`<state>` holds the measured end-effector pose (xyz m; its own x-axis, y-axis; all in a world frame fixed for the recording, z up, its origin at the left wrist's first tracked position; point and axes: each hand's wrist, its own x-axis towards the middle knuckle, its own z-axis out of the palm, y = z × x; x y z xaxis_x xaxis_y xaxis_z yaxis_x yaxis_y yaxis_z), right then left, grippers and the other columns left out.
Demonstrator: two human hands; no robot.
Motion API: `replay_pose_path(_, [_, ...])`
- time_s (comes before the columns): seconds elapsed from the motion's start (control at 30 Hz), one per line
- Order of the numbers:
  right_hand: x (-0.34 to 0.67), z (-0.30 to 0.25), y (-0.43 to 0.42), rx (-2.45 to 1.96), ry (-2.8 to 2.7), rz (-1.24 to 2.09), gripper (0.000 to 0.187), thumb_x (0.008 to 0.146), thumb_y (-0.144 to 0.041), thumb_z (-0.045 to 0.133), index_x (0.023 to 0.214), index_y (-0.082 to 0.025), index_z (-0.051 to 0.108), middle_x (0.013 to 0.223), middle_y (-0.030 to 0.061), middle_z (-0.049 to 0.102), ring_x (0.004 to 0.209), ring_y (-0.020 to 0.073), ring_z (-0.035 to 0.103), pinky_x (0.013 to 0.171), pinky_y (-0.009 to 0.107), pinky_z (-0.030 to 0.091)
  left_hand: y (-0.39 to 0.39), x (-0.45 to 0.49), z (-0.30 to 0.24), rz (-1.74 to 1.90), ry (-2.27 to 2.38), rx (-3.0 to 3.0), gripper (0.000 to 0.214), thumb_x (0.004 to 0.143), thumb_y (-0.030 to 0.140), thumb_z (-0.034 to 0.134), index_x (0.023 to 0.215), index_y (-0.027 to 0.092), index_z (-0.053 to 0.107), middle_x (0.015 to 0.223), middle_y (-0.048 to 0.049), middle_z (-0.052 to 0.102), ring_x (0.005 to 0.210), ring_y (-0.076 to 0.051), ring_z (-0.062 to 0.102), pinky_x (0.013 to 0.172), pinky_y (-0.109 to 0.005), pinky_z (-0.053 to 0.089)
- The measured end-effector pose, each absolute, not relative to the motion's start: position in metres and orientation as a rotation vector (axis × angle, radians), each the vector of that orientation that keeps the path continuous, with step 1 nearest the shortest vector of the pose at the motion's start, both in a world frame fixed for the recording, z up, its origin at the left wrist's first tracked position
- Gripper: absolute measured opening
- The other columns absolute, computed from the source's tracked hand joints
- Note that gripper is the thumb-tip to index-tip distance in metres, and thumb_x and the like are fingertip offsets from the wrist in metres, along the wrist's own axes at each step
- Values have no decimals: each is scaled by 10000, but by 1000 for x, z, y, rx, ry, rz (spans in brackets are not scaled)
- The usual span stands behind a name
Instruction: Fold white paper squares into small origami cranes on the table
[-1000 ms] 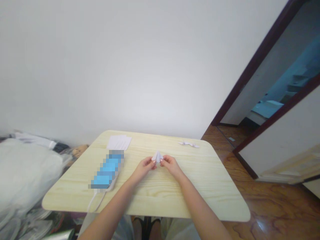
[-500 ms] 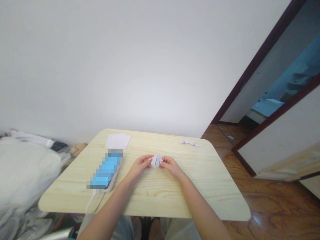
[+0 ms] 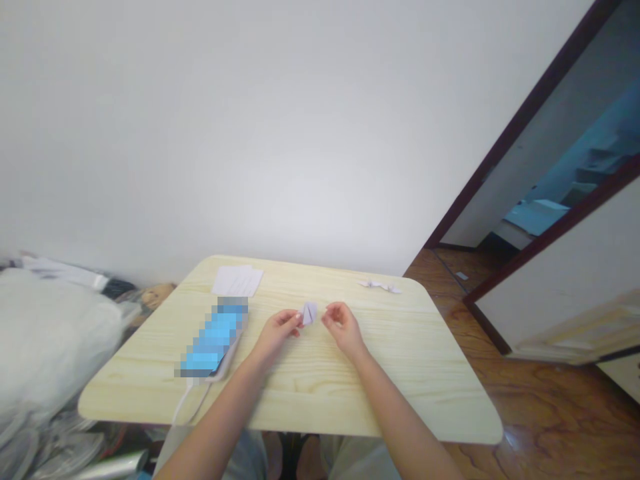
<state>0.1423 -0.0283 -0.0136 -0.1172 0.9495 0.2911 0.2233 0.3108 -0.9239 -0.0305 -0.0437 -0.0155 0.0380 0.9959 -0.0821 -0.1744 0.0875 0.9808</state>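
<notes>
A small piece of folded white paper (image 3: 309, 313) is pinched at its left edge between the thumb and fingers of my left hand (image 3: 279, 332), just above the table. A crease or slit runs down its front. Just right of the paper, apart from it, is my right hand (image 3: 345, 328); its fingers are bent and slightly parted, with nothing visible in them. Two small folded paper figures (image 3: 380, 286) with pointed ends lie side by side near the far right edge of the table.
Flat white paper sheets (image 3: 236, 281) lie at the back left of the pale wooden table (image 3: 400, 387). Closer in, a phone with a blurred blue screen (image 3: 215, 339) rests on a support, with a white cable (image 3: 181, 403) running off the front edge. A white wall stands behind.
My right hand has let go of the folded paper and drawn slightly right. The paper, kept in my left hand, is turned and looks narrower.
</notes>
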Motion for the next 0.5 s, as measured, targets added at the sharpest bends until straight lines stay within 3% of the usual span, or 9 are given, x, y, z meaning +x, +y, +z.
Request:
replay_pose_path(0.13, [134, -10, -35, -1072, -1722, 708, 288, 657, -315, 673, 864, -189, 517, 796, 16, 550, 741, 144, 524, 708, 284, 448, -44, -30, -17, 1216, 1083, 1013, 301, 619, 414, 673, 742, 141, 635, 698, -35, 629, 652, -143, 554, 564, -223, 431])
replay_pose_path(0.37, [138, -15, -27, -1087, -1772, 693, 178, 783, -238, 526, 946, -195, 580, 906, 57, 611, 760, 146, 573, 706, 295, 477, -43, -32, -21, 1128, 1015, 1100, 310, 667, 442, 627, 756, 145, 629, 680, -28, 602, 631, -129, 532, 585, -221, 424])
replay_pose_path(0.5, [139, -9, -29, -1056, -1803, 664, 144, 795, -224, 496, 861, -193, 620, 836, 50, 622, 737, 145, 571, 661, 271, 475, -43, -31, -21, 1108, 1004, 1169, 350, 697, 446, 597, 867, 142, 639, 649, -13, 586, 577, -113, 494, 573, -217, 391])
